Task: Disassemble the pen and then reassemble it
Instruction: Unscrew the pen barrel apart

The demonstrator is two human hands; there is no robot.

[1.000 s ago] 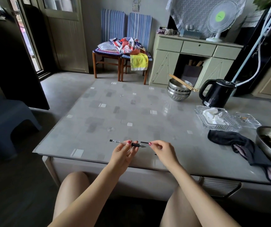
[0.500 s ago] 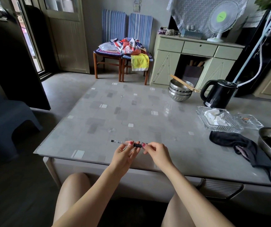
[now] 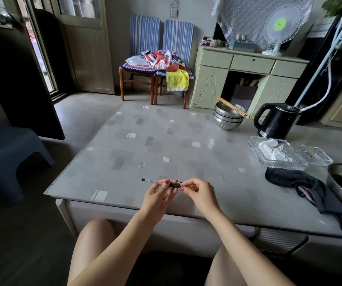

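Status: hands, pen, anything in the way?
Left hand pinching pen at grip. Right hand pinching its right end. Pen held over table; nothing near it.

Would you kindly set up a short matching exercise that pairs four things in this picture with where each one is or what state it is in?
Things:
1. pen
2. black kettle
3. wooden chopsticks
4. dark cloth

Places or states:
A. lying across the top of the stacked metal bowls
B. held between the left hand and the right hand above the near edge of the table
C. crumpled on the table beside the glass tray
D. standing upright at the far right of the table

Pairs: 1-B, 2-D, 3-A, 4-C
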